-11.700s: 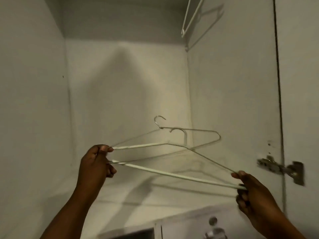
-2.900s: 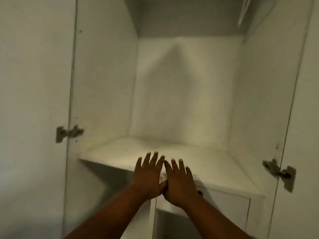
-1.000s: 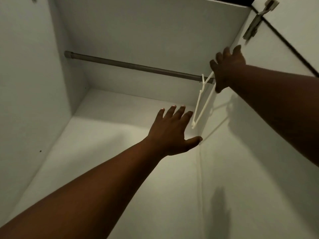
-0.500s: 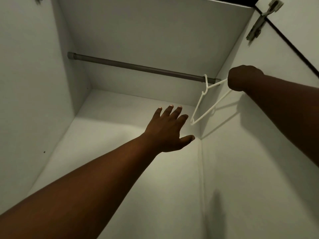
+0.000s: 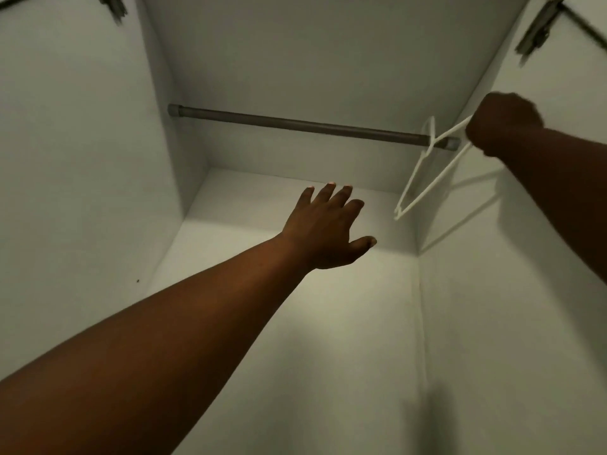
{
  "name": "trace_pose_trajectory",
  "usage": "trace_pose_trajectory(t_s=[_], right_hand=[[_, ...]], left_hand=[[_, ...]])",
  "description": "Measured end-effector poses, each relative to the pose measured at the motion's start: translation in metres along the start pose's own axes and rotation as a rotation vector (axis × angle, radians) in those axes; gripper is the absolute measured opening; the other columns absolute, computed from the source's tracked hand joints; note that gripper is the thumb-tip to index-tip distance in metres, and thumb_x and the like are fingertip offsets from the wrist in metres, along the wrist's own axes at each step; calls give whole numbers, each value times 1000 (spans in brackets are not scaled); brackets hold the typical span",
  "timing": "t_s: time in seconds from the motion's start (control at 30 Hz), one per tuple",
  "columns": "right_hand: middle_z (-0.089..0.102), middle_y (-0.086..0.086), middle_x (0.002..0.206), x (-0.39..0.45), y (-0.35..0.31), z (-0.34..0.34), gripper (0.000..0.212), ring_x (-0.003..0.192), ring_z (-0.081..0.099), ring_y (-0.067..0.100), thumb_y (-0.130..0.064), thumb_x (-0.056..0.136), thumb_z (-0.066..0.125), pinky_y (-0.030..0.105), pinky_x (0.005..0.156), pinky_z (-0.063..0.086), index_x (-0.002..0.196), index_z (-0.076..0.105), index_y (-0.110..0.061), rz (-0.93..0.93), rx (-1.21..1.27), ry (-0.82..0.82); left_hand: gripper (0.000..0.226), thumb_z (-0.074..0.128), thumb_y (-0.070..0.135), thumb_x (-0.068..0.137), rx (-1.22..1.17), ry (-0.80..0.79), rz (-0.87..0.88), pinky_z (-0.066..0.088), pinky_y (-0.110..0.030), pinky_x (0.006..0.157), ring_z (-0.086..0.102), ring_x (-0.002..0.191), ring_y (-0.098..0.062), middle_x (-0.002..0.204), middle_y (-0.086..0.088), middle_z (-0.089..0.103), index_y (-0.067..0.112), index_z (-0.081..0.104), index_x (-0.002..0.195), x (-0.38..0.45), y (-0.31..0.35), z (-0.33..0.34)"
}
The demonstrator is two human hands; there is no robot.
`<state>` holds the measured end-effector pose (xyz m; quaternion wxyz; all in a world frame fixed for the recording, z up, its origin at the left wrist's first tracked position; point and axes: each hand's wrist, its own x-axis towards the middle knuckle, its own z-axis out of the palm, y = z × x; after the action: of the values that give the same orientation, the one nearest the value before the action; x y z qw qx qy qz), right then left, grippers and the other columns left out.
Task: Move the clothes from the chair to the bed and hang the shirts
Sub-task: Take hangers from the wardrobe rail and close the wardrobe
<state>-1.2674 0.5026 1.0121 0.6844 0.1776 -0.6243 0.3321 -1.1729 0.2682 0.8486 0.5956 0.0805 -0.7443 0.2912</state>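
We find right hand point(image 5: 504, 121) gripping white hanger point(image 5: 427, 174) at rod point(image 5: 295, 124), left hand point(image 5: 328, 226) spread, empty; no shirts hung yet

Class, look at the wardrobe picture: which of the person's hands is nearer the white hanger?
Right. The right hand grips the hanger at its upper end by the rail; the left hand is open, apart from it.

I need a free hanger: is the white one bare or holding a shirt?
Bare: the white hanger in the right hand carries no cloth.

white hanger point(image 5: 427, 178) | tilted | hook apparently over rail's right end | one corner gripped
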Motion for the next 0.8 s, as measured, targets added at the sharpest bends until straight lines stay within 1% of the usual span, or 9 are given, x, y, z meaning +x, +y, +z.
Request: trace_pose_trajectory(t_s=[0.07,0.13,0.23,0.3,0.4,0.53,0.63,0.7,0.8], right_hand=[[65,30,108,5,1,-3,13,99,62,43,2,86,57,44,82,50,98,60,5,22,31,30],[64,26,98,9,8,-6,10,82,57,36,5,85,60,37,67,44,92,55,1,28,15,16],[55,9,80,8,21,-14,22,65,48,27,2,85,62,33,60,38,107,59,2,11,10,-28],[54,6,70,2,27,-19,19,55,50,24,-3,87,59,27,52,36,105,62,2,18,76,-79],[63,9,60,-12,36,-29,15,42,62,23,-9,88,56,24,39,47,96,64,2,140,289,-164],[52,7,37,-59,40,-49,18,26,54,17,-10,92,59,21,28,41,76,60,-1,372,498,-255],[51,14,46,-127,37,-68,16,22,49,16,-6,96,52,16,25,34,80,58,-6,464,507,-337],[54,16,60,-177,40,-80,11,26,53,13,0,97,49,18,26,36,92,58,-4,451,375,-381],[66,17,86,-263,52,-102,17,66,70,30,-16,98,48,30,57,53,101,62,-6,460,151,-333]], left_hand=[[74,36,65,94,18,-5,-3,7,-50,121,7,151,-28,163,-7,13,22,25,152,0,-7,-4],[74,36,66,93,28,9,-23,7,-50,121,7,150,-27,163,-6,13,22,25,152,-2,-14,-8],[75,35,66,93,26,24,-60,8,-51,120,8,150,-27,163,-6,13,22,24,152,-8,-24,-6],[76,35,67,92,21,23,-98,8,-51,120,8,150,-28,163,-6,13,23,23,153,-12,-32,-1],[84,38,71,89,-15,1,-146,9,-53,120,6,150,-29,163,-6,10,22,18,154,-17,-35,8],[111,47,83,75,-140,-103,-233,3,-55,119,-2,151,-29,164,-6,-1,22,2,156,-30,-27,19],[126,58,85,64,-333,-260,-284,6,-56,118,3,150,-32,164,-8,-1,25,-6,155,-50,-10,29],[126,65,81,63,-530,-357,-276,24,-52,114,25,144,-33,160,-9,18,26,-1,155,-71,-2,36],[123,69,78,61,-590,-459,-161,40,-44,102,43,131,-31,148,-8,38,25,10,154,-112,10,43]])
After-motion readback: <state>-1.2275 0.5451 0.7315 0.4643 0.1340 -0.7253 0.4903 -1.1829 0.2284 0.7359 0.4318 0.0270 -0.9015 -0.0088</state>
